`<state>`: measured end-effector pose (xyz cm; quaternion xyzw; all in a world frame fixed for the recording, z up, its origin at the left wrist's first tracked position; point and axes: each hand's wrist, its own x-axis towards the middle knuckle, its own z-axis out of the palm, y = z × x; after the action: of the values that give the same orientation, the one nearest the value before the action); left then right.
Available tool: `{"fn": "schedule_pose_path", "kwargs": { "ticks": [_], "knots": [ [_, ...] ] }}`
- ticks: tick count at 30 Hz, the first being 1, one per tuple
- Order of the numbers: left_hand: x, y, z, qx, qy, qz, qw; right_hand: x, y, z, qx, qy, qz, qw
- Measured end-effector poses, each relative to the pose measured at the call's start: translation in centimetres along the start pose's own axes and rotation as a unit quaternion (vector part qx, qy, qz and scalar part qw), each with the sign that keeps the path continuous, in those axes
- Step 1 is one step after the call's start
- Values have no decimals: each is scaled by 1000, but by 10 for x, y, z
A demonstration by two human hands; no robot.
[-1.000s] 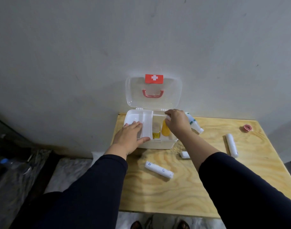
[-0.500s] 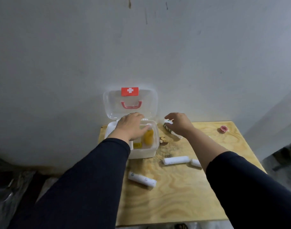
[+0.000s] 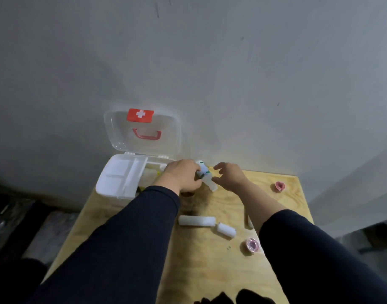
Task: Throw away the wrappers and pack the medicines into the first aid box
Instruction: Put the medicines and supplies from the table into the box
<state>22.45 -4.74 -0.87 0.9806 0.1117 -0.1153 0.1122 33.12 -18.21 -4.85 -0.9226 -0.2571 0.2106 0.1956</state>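
Observation:
The clear first aid box (image 3: pixel 113 187) stands open at the table's far left, its lid (image 3: pixel 142 132) with a red cross leaning on the wall. A white inner tray fills its left part. My left hand (image 3: pixel 183 175) is closed around a white bottle with green marks (image 3: pixel 206 175) just right of the box. My right hand (image 3: pixel 228 176) hovers beside the bottle's other side, fingers spread, holding nothing. Two white gauze rolls, one long (image 3: pixel 197 221) and one short (image 3: pixel 226 230), lie on the wood nearer to me.
The wooden table (image 3: pixel 210 270) ends against a grey wall. One pink tape roll (image 3: pixel 280 186) lies at the far right, another (image 3: pixel 252 245) next to my right forearm. A small white item (image 3: pixel 249 222) peeks from behind that forearm. Dark shapes (image 3: pixel 232 298) lie at the near edge.
My left hand left the box and closed on the white bottle that my right hand was touching. My right hand let go and opened. The view shifted right.

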Motion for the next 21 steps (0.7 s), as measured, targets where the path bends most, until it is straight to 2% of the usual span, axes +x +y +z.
{"fn": "schedule_pose_path", "kwargs": {
  "ticks": [3, 7, 13, 18, 21],
  "knots": [
    [5, 9, 12, 4, -10, -16, 1000, 6, 9, 26, 20, -8, -3, 1000],
    [9, 16, 28, -6, -15, -44, 999, 9, 20, 53, 69, 24, 4, 997],
    [10, 20, 38, -16, -29, -84, 996, 10, 29, 51, 108, 72, 5, 992],
    [12, 26, 30, -30, -4, -94, 995, 10, 27, 18, 120, 153, -84, 977],
    [12, 30, 21, -34, 11, -95, 995, 12, 20, -1, 122, 164, -119, 972]
  ]
}}
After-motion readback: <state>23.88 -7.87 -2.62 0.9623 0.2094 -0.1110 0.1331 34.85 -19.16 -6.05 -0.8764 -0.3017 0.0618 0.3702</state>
